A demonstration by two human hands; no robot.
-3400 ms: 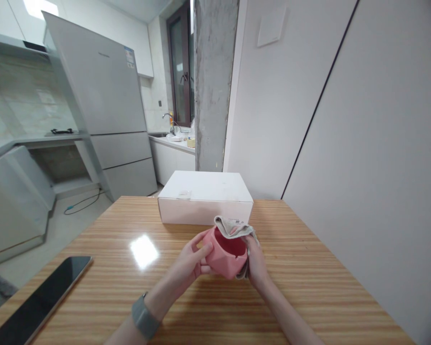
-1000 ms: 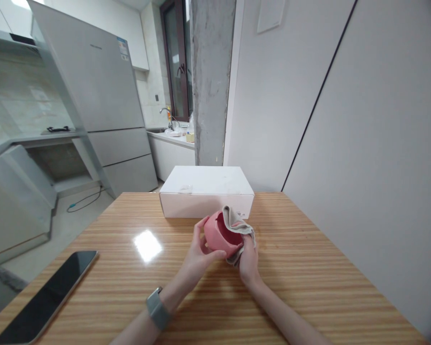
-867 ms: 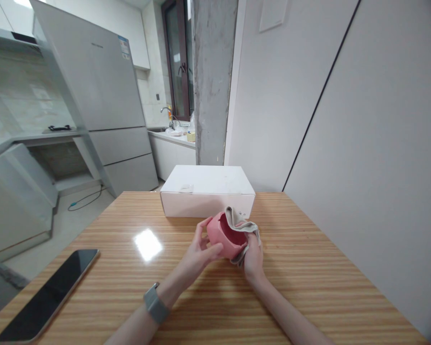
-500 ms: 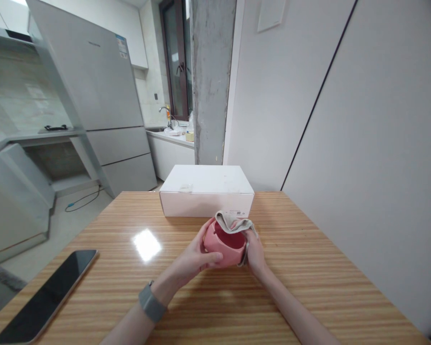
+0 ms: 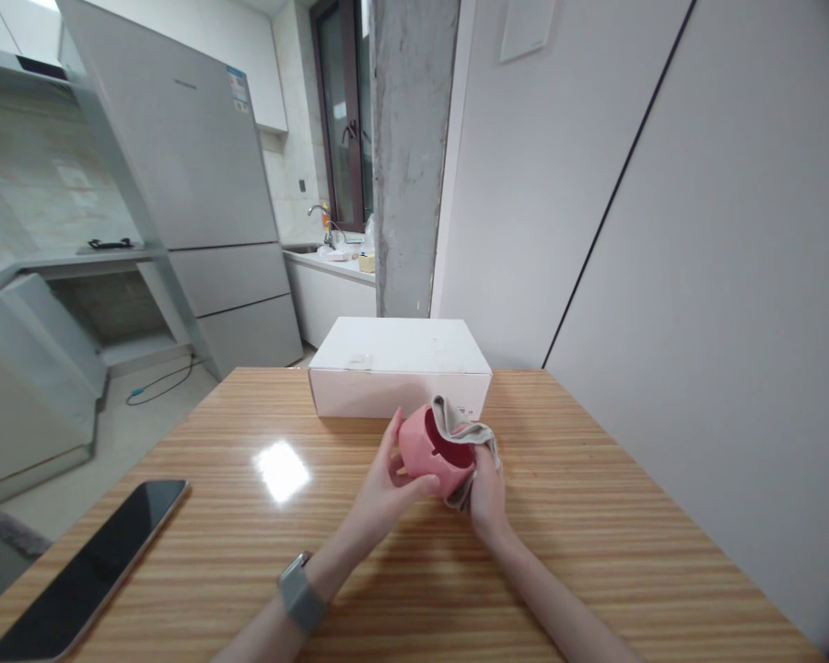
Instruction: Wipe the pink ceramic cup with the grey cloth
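A pink, hollow, rounded container (image 5: 420, 451) is held above the table, its wide opening tilted toward the right and up. A small notch shows on its rim. My left hand (image 5: 387, 483) grips it from the left, thumb along the near side and fingers round the back. A grey-beige cloth (image 5: 464, 427) drapes over the container's far right rim and hangs below it too. My right hand (image 5: 487, 488) is closed on the cloth, pressing it against the container's right side; some of its fingers are hidden by the cloth and the wall.
A white box (image 5: 401, 345) stands just behind my hands at the table's far side. A black phone (image 5: 93, 571) lies at the left on the wood-grain table (image 5: 594, 516). A white wall (image 5: 732, 276) runs along the right; a fridge (image 5: 180, 147) stands farther back.
The pink container has turned in my left hand, bringing the rim notch round to the near side and tipping the opening rightward. The cloth and my right hand shifted slightly right.
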